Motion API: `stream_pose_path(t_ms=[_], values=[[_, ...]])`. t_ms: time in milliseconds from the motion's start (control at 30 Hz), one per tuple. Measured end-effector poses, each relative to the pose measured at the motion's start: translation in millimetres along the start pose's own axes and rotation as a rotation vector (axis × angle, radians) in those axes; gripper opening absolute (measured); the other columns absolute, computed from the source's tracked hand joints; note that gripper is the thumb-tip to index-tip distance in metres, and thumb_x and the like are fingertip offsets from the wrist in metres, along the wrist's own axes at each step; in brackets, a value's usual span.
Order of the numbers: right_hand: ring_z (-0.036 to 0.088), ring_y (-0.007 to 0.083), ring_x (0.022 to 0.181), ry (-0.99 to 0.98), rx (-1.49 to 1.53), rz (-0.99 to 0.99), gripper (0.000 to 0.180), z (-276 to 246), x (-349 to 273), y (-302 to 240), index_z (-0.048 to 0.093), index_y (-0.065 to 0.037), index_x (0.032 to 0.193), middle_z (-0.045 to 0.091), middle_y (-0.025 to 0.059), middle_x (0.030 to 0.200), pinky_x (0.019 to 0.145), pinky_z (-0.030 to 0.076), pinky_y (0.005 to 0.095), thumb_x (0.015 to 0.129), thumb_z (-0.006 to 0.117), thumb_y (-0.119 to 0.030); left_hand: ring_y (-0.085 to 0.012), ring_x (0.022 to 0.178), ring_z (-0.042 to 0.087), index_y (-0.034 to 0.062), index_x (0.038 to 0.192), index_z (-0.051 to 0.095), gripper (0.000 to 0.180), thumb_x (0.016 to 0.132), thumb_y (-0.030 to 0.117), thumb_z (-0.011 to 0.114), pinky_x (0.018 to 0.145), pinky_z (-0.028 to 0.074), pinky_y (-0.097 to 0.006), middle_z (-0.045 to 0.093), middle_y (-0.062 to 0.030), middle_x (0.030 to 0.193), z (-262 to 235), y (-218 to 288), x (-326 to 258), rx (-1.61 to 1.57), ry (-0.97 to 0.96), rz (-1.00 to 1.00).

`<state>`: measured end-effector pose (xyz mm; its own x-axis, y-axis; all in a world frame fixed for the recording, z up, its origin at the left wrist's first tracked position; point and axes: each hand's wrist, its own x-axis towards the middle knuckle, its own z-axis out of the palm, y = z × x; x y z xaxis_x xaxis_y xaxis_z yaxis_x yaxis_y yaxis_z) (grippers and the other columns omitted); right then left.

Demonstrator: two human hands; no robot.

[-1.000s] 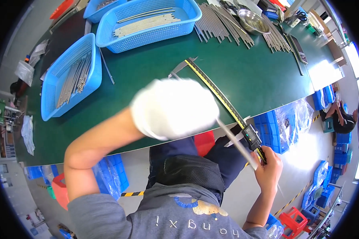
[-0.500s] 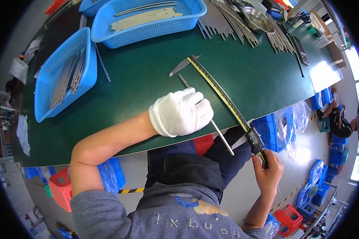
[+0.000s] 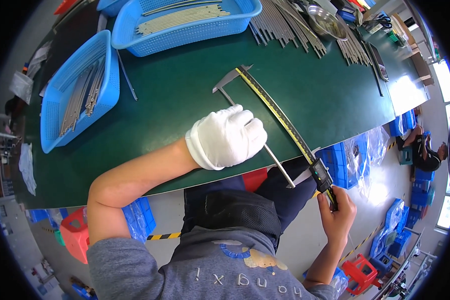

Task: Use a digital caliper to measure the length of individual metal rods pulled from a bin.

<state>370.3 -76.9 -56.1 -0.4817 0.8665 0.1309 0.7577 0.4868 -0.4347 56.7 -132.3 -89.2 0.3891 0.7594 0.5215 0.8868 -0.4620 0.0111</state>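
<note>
My left hand (image 3: 227,139), in a white glove, is closed around the middle of a thin metal rod (image 3: 280,167), held slantwise over the front edge of the green table (image 3: 170,105). My bare right hand (image 3: 339,212) grips the end of a long digital caliper (image 3: 321,175) just beyond the table's edge. The caliper's yellow-scaled beam runs beside the rod, and its far end is over the table. At the far jaw the rod's tip appears to touch; its near end is at the sliding jaw's tip. Whether that end makes contact I cannot tell.
Blue baskets (image 3: 185,42) of metal rods stand at the far left, with a lone rod (image 3: 127,77) beside one. More rods (image 3: 280,25) and a metal bowl (image 3: 327,22) lie at the back. A seated person (image 3: 425,152) is far right.
The rod has shifted slightly up and left, so its far tip now meets the caliper's far jaw. Its near end has come up to the sliding jaw's tip. Both hands keep their grip.
</note>
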Motion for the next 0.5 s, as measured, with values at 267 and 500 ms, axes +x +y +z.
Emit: stream_pose_path(t_ms=[267,500], values=[[0.055,0.0187,0.050,-0.028,-0.001,-0.015,0.031,-4.1,-4.7,-3.0,0.061,-0.003,0.095,0.059,0.0094,0.069,0.048,0.043,0.0290,0.073,0.076,-0.020,-0.0230,0.084,0.062,0.0076,0.088,0.065,0.022,0.066,0.011,0.066,0.072,0.055,-0.034,0.060,-0.0064,0.085,-3.4,-3.7,-0.1,-0.005,-0.012,-0.020],[0.056,0.0203,0.049,0.005,-0.135,-0.042,0.031,-2.2,-2.8,-13.8,0.060,-0.006,0.088,0.060,0.0064,0.068,0.046,0.043,0.0302,0.073,0.077,-0.028,-0.0206,0.075,0.059,0.0074,0.079,0.061,0.014,0.066,0.011,0.064,0.060,0.053,-0.030,0.055,-0.0044,0.076,-14.2,-7.1,9.4,0.025,-0.038,-0.005]])
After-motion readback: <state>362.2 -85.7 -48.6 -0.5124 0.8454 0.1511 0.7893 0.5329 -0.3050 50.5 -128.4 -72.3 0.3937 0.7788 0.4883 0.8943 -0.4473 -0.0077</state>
